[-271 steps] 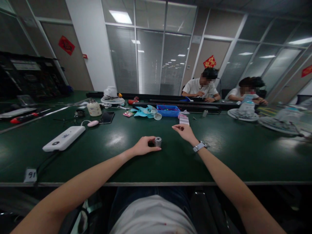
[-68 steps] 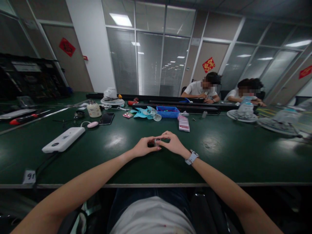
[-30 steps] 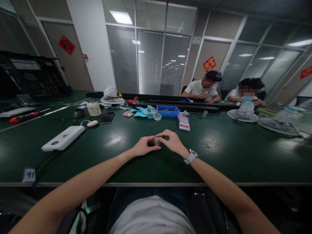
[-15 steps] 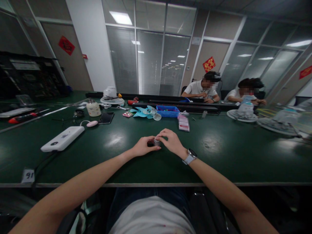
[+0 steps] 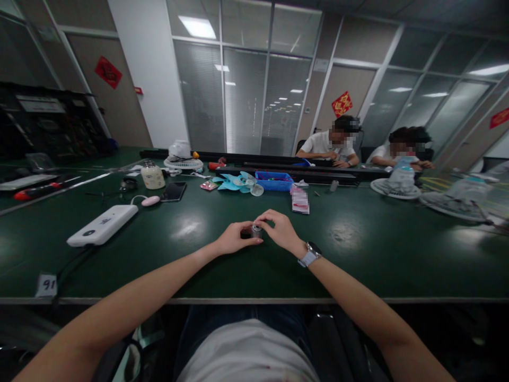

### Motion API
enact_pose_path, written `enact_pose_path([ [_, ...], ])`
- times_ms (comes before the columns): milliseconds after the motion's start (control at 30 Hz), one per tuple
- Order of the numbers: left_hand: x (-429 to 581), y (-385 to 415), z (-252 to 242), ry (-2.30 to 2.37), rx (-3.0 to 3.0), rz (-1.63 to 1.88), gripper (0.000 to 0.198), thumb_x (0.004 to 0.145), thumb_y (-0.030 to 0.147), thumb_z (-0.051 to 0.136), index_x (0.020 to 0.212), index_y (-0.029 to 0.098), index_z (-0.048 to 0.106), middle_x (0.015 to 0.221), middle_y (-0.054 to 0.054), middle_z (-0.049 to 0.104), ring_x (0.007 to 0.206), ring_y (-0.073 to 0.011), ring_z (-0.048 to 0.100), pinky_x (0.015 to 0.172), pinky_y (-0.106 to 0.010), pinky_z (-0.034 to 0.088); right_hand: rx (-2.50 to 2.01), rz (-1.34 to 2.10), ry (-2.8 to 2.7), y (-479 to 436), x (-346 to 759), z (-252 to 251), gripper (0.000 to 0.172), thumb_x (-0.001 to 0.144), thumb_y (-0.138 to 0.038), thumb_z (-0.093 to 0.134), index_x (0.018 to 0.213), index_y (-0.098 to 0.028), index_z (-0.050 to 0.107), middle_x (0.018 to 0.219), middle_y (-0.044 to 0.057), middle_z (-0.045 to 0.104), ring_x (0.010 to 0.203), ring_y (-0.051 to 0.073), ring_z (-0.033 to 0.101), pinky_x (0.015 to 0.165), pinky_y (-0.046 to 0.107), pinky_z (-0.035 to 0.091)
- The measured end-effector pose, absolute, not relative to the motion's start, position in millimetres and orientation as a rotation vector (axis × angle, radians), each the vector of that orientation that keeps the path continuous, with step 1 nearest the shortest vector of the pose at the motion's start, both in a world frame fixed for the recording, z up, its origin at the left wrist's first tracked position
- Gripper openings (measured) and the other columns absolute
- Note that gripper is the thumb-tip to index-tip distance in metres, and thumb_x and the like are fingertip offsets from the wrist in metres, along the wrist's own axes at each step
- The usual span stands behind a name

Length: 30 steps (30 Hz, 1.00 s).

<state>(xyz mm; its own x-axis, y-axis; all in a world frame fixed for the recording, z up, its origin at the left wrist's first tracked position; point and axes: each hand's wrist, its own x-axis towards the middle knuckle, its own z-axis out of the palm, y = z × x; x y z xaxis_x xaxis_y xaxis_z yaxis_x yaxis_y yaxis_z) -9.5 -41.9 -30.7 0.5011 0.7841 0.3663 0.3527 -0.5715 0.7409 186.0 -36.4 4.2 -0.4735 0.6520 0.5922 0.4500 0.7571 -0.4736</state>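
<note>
A small grey metal cylinder (image 5: pixel 256 232) stands on the green table, between my two hands. My left hand (image 5: pixel 235 238) holds it from the left side, thumb in front and fingers curled behind. At its top rim are the bent fingertips of my right hand (image 5: pixel 277 228), with the thumb close by. Whether those fingertips pinch a small part there is too small to make out. A watch is on my right wrist.
Beyond my hands on the green table (image 5: pixel 377 254) lie a pink-and-white packet (image 5: pixel 299 199), a blue tray (image 5: pixel 274 181) and light-blue fan blades (image 5: pixel 233 182). A white power strip (image 5: pixel 103 225), phone (image 5: pixel 173 192) and cream bottle (image 5: pixel 152 175) are left. Two people sit across, at right.
My right fingertips have shifted slightly at the top of the cylinder, and more of its rim shows. My left hand keeps its place.
</note>
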Motion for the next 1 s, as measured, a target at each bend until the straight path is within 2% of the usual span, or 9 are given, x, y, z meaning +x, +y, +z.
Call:
enact_pose_path([
  [233, -10.2, -39.8, -33.4, 0.907, 2.141, 0.953, 0.042, 0.079, 0.042, 0.073, 0.110, 0.014, 0.066, 0.097, -0.006, 0.072, 0.087, -0.0216, 0.068, 0.078, -0.031, 0.052, -0.834, 0.352, -2.146, -35.3, 186.4, 2.5, 0.008, 0.090, -0.022, 0.064, 0.087, -0.019, 0.072, 0.088, 0.004, 0.068, 0.084, 0.018, 0.063, 0.077, 0.030, 0.047],
  [467, -10.3, -41.4, -30.4, 0.908, 2.121, 0.915, 0.041, 0.080, 0.040, 0.073, 0.113, 0.016, 0.065, 0.101, -0.006, 0.073, 0.092, -0.0227, 0.068, 0.086, -0.034, 0.052, -0.852, 0.429, -2.105, -35.1, 186.6, 2.6, 0.022, 0.095, -0.031, 0.057, 0.083, -0.018, 0.069, 0.084, 0.004, 0.069, 0.080, 0.017, 0.063, 0.074, 0.028, 0.046],
  [667, -10.5, -41.7, -29.7, 0.920, 2.120, 0.923, 0.045, 0.079, 0.040, 0.073, 0.115, 0.015, 0.065, 0.104, -0.007, 0.073, 0.093, -0.0230, 0.068, 0.085, -0.033, 0.052, -0.894, 0.565, -2.053, -33.9, 187.7, 0.0, 0.026, 0.093, -0.036, 0.057, 0.080, -0.016, 0.067, 0.079, 0.003, 0.068, 0.075, 0.016, 0.063, 0.070, 0.027, 0.047],
  [867, -10.0, -43.2, -28.4, 0.892, 2.120, 0.934, 0.042, 0.080, 0.038, 0.073, 0.113, 0.014, 0.066, 0.099, -0.006, 0.073, 0.089, -0.0217, 0.068, 0.083, -0.032, 0.052, -0.863, 0.617, -2.076, -35.6, 188.9, -0.1, 0.021, 0.093, -0.030, 0.058, 0.104, -0.018, 0.071, 0.098, 0.006, 0.070, 0.091, 0.018, 0.065, 0.081, 0.031, 0.050],
  [1000, -10.5, -43.4, -28.7, 0.879, 2.132, 0.941, 0.049, 0.081, 0.037, 0.072, 0.123, 0.015, 0.062, 0.099, -0.006, 0.072, 0.088, -0.0213, 0.067, 0.081, -0.032, 0.052, -0.853, 0.576, -2.159, -38.1, 192.8, 2.8, 0.020, 0.090, -0.029, 0.063, 0.104, -0.021, 0.075, 0.099, 0.007, 0.068, 0.091, 0.018, 0.064, 0.082, 0.032, 0.051],
])
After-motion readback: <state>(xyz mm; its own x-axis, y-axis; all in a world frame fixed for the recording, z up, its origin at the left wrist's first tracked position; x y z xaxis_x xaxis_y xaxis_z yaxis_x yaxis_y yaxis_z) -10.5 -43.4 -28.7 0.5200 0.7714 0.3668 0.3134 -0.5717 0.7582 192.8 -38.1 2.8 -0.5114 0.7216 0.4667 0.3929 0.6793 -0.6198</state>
